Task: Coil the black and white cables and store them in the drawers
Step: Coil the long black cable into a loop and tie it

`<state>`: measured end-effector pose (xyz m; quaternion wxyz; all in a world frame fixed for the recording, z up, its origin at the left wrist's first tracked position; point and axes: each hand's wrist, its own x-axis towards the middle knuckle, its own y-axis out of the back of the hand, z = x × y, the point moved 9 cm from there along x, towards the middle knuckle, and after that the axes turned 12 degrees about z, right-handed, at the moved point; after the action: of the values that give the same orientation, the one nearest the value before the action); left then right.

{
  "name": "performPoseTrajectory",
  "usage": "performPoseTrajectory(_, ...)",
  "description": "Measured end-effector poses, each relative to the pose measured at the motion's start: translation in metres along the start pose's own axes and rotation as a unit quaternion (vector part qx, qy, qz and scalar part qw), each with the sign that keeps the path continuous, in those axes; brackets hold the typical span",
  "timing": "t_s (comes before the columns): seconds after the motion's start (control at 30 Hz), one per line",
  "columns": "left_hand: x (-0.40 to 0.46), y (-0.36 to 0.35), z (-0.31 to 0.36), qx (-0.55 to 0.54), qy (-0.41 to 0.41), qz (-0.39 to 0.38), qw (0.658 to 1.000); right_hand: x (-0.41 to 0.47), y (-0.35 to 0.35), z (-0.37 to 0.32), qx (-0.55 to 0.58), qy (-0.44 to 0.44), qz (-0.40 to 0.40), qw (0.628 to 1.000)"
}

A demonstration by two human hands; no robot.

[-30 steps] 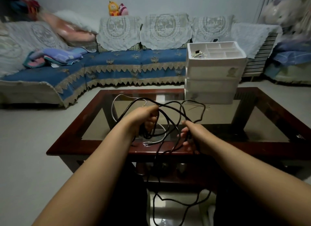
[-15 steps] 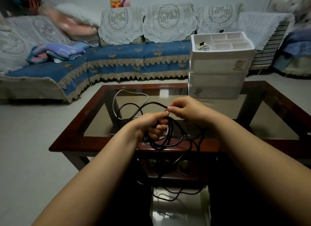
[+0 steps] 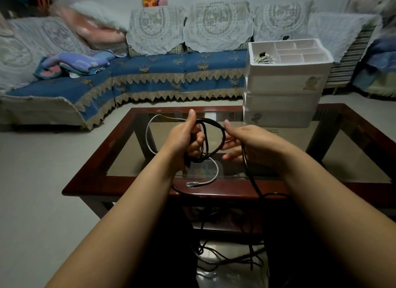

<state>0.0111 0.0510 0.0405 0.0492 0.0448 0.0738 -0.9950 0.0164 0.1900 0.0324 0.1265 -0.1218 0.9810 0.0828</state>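
The left hand (image 3: 184, 137) is clamping the black cable (image 3: 214, 135) coil; the right hand (image 3: 250, 144), fingers loosely open, has drawn apart from it since half a second ago, guiding another loop.

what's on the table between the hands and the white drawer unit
In the head view, only bare glass tabletop lies between the right hand and the drawer unit, apart from a few thin dark strands at its base, too small to identify.

No legible text, label, brand, number or sign found. The white drawer unit (image 3: 285, 88) carries two small stickers on its fronts, one on the top drawer, one on the bottom; both show pictures only, too blurred to make out any lettering.
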Motion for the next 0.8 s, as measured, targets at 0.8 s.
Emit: performPoseTrajectory(0.8,-0.013,-0.033,-0.024,-0.225,0.119,-0.146,0.956,0.023,-0.03,0.02,0.361,-0.085,-0.016,0.929)
